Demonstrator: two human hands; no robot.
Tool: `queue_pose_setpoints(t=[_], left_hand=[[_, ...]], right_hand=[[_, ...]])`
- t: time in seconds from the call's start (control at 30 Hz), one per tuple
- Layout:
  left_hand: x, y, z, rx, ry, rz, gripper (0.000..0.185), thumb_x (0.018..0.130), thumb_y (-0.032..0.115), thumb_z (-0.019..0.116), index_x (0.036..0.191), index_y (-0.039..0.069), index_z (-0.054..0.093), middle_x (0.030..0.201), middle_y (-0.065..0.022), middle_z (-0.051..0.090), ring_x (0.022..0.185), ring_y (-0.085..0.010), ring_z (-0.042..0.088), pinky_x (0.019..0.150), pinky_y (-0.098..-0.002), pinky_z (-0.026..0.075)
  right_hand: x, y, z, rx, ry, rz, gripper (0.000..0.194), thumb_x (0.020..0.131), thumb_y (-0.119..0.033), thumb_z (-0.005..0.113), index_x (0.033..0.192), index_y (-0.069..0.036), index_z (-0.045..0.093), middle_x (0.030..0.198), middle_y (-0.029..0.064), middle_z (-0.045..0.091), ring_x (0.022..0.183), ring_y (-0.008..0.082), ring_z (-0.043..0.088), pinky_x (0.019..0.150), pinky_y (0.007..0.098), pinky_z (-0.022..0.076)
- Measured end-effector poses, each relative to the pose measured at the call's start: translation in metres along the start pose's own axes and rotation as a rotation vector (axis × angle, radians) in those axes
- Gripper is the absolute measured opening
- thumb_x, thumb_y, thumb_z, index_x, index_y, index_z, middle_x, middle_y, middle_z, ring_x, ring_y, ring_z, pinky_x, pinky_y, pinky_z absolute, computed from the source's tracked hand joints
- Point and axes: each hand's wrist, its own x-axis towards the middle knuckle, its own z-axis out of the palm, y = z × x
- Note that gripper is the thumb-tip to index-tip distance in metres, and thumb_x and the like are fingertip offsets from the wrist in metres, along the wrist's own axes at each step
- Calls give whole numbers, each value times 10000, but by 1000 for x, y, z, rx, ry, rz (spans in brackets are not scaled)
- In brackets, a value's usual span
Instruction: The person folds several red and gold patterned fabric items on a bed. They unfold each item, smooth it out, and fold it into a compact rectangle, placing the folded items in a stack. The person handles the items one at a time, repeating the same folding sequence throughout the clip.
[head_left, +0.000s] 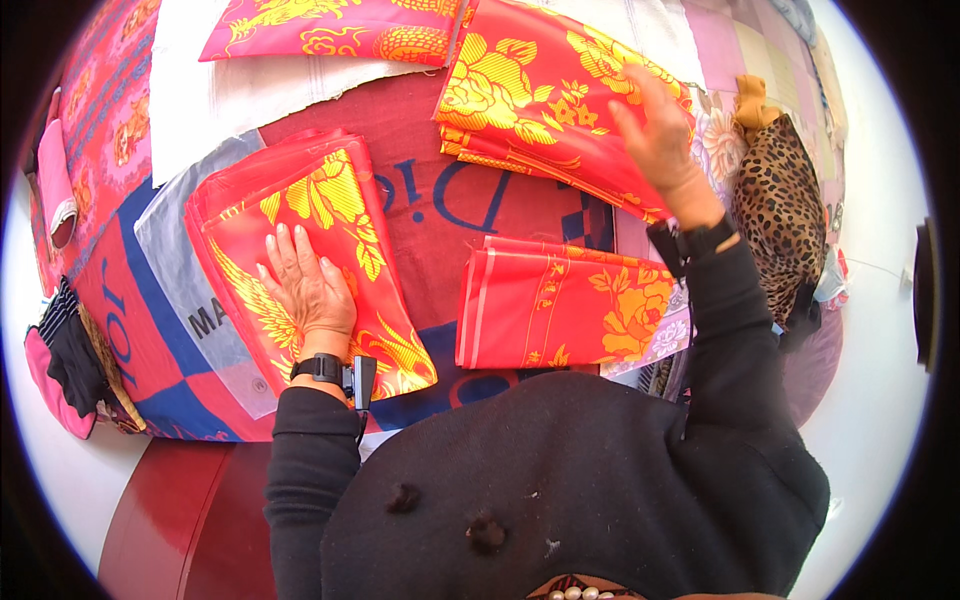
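Observation:
My left hand (311, 289) lies flat, palm down, on a folded red cloth (379, 277) with a yellow flower and feather pattern. Its fingers point away from me, slightly apart, and grip nothing. At the upper right, my right hand (660, 139) is over the right part of a thicker folded red cloth (517, 90) with large yellow flowers. The fingers there are spread; whether they touch the cloth is hard to tell. Closer to my body, another folded red cloth (525, 307) bears yellow flowers and a column of writing.
A dragon-patterned red cloth (337, 34) lies on a white cloth (195, 112) at the back. A clear plastic bag (184, 240) sits partly under the left bundle. Beneath spreads a red and blue blanket (420, 247). A leopard-print fabric item (780, 217) is at right, dark clothing (79, 367) at left.

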Motion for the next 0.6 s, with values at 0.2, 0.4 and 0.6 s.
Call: queue_pose_setpoints(t=[0.2,0.4,0.6], left_hand=[[1,2,-1,-12,7,0,541,855,152,452,1377,52,355,1486,-123,255,1398,-288,173,1108,-509,54],[-1,-1,0,-17,2,-1,551,850,155,467,1378,50,353,1487,-125,251,1399,-292,170,1109,-518,62],[1,1,-3,-23,3,-10,589,809,178,511,1363,31,372,1478,-142,273,1389,-312,198,1113,-533,61]], right_hand=[[37,57,3,154,-584,502,552,667,-43,713,1184,23,530,1043,144,640,937,216,602,846,304,469],[61,44,-16,182,-809,549,426,635,46,676,1054,56,599,876,113,665,827,171,608,773,294,486],[95,36,-38,-5,-840,416,424,597,14,702,1008,50,604,845,165,661,823,233,625,742,329,489]])
